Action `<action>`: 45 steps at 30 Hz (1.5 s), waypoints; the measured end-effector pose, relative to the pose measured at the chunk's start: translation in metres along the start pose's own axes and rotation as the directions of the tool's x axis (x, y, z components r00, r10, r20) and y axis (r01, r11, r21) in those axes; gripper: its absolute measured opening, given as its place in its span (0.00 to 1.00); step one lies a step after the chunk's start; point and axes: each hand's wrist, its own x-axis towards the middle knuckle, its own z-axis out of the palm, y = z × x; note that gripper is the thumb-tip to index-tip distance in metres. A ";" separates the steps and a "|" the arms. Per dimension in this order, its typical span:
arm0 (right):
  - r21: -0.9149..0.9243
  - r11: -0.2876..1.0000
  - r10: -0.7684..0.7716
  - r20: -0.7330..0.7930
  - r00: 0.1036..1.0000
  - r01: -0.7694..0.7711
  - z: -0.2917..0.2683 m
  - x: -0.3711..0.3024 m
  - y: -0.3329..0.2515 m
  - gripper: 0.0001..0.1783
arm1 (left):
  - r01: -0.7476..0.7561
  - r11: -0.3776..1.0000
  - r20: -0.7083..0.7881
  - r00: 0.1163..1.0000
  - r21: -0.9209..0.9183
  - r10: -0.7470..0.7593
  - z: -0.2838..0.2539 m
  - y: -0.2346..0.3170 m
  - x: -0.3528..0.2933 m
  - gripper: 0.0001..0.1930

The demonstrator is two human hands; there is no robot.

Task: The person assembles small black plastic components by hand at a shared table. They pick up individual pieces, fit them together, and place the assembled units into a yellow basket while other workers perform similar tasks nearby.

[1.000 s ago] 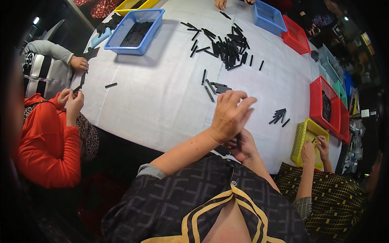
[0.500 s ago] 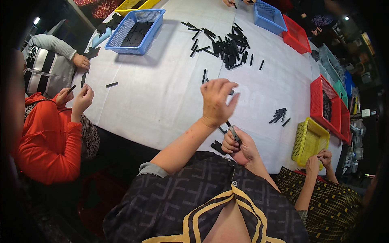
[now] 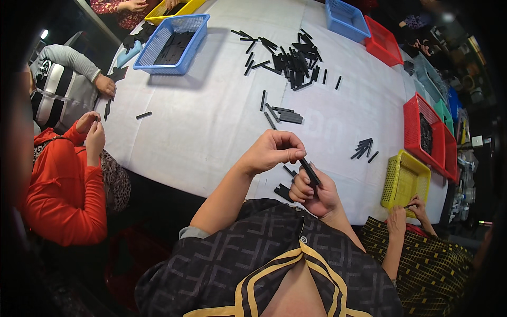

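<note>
My right hand (image 3: 318, 191) is wrapped round a narrow black strip (image 3: 310, 171), which slants up out of the fist. At the strip's upper end my left hand (image 3: 274, 151) pinches with thumb and curled fingertips. Whether the fist holds one strip or more, I cannot tell. Just beyond the left hand lie a small stack of dark strips (image 3: 291, 119) and a few single strips (image 3: 272, 112). Close to my body, beside the right fist, is a group of short black pieces (image 3: 283, 192), partly hidden by the hand.
A large heap of black strips (image 3: 294, 64) covers the white table's (image 3: 185, 142) far middle. A blue basket (image 3: 179, 67) of black pieces stands far left; a yellow basket (image 3: 388, 182) and red basket (image 3: 412, 137) stand right. Co-workers' hands (image 3: 91, 129) (image 3: 397, 219) work at both sides.
My left hand has come down and back from over the small stack to the strip in my right hand, closing on its end. The stack now shows uncovered.
</note>
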 end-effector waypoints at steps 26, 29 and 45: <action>0.087 0.996 0.007 -0.024 1.000 -0.005 -0.001 0.000 0.001 0.21 | -0.013 0.950 -0.098 0.995 -0.313 -0.019 0.019 -0.012 0.002 0.14; 0.177 0.982 0.058 0.039 0.998 -0.064 -0.005 0.001 0.004 0.22 | 0.009 0.890 -0.011 1.000 -0.456 -0.016 0.018 -0.013 -0.002 0.12; -0.228 0.974 -0.046 -0.191 0.981 0.001 0.000 0.001 0.006 0.22 | 0.118 0.973 -0.189 0.969 -0.196 -0.156 0.010 -0.014 0.000 0.23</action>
